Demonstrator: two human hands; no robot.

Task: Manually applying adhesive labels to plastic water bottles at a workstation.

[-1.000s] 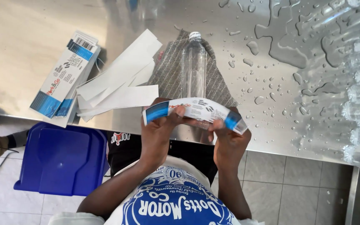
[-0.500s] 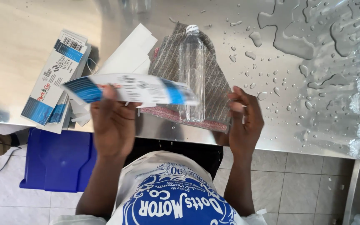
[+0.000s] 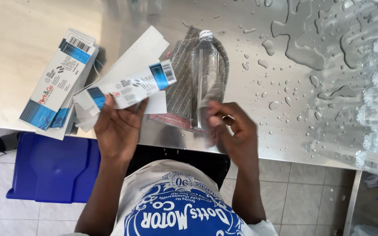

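Left hand (image 3: 118, 126) grips label (image 3: 132, 85); right hand (image 3: 230, 126) closes on bottle (image 3: 204, 76) base. I'd say labelling step; next needs lining label w/ bottle.

white label strip with blue bands and barcode (image 3: 130, 87), clear plastic bottle with white cap (image 3: 204, 76), grey striped cloth with red edge (image 3: 178, 83), blue-and-white label stack at 10 o'clock (image 3: 57, 81), plain white strips (image 3: 132, 54), silvery steel table (image 3: 31, 39), blue bin at 8 o'clock (image 3: 53, 168)
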